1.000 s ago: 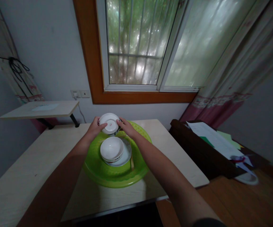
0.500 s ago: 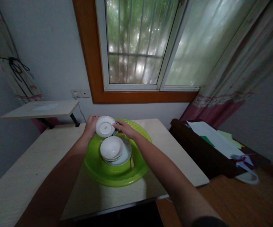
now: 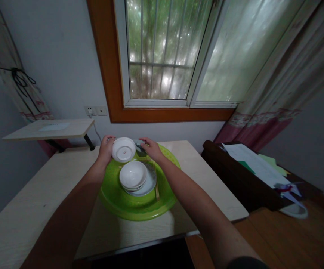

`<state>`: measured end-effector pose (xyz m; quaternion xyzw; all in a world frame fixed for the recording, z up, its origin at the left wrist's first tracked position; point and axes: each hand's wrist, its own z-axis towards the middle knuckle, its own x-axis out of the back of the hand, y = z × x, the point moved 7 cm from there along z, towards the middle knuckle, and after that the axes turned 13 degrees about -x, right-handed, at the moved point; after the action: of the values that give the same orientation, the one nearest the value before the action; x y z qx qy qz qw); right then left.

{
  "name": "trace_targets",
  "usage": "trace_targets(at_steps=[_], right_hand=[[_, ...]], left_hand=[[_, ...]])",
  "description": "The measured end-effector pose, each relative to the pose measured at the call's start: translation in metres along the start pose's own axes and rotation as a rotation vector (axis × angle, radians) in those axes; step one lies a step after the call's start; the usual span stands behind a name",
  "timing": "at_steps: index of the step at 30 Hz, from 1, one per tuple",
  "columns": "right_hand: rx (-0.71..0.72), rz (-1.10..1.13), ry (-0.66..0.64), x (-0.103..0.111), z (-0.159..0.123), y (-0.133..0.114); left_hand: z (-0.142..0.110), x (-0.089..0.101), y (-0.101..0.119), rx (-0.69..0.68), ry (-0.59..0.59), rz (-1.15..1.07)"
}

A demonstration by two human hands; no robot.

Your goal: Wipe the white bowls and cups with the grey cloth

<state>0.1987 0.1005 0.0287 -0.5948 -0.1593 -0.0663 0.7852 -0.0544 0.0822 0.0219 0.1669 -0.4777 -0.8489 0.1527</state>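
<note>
My left hand [image 3: 105, 150] is closed on the left edge of a white dish [image 3: 124, 149], which is tilted up so that its underside with a small mark faces me. My right hand [image 3: 151, 148] is closed on a limp, greyish cloth [image 3: 140, 147] just to the right of the dish. Both hands are over the far side of a large green basin [image 3: 139, 216]. Inside it, stacked white bowls [image 3: 133, 175] rest on a white plate [image 3: 151, 183]. Wooden chopsticks [image 3: 156, 186] lie on the right and behind the bowls.
The basin stands on a pale wooden table [image 3: 206, 183]. A small raised shelf [image 3: 49, 129] is at the back left, below wall sockets [image 3: 95, 110]. Right of the table is a dark box-like piece [image 3: 220, 168] with papers [image 3: 248, 164] on it. A barred window lies ahead.
My right hand has moved off the dish's right edge, a little to the right, with the cloth. The dish, still in my left hand, has shifted slightly left and tilted.
</note>
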Motion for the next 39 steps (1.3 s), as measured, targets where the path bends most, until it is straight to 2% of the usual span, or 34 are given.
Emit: trace_targets(at_steps=[6,13,16,19,25,29,33,36,39], right_hand=[[0.082,-0.057,0.042,0.004,-0.005,-0.012],[0.094,-0.049,0.166,0.013,-0.006,-0.016],[0.142,-0.062,0.211,0.012,-0.010,-0.022],[0.268,-0.142,0.186,0.001,-0.021,-0.038],[0.660,-0.505,-0.072,-0.044,-0.054,-0.071],[0.867,-0.628,-0.103,-0.053,-0.070,-0.078],[0.862,-0.734,-0.109,-0.054,-0.075,-0.078],[0.786,-0.801,-0.108,-0.053,-0.074,-0.078],[0.695,-0.814,-0.054,-0.046,-0.069,-0.079]], left_hand=[[0.003,0.000,-0.005,-0.007,0.003,-0.025],[0.000,-0.003,-0.003,0.058,0.005,-0.029],[0.000,-0.002,-0.002,0.053,0.014,0.013],[0.001,-0.002,-0.003,0.054,0.010,0.032],[0.003,0.000,-0.012,0.055,0.015,0.010],[0.004,0.002,-0.012,0.055,0.038,-0.046],[0.002,0.001,-0.008,0.071,0.050,-0.091],[0.002,0.001,-0.006,0.069,0.055,-0.105],[0.004,0.002,-0.006,0.051,0.068,-0.125]])
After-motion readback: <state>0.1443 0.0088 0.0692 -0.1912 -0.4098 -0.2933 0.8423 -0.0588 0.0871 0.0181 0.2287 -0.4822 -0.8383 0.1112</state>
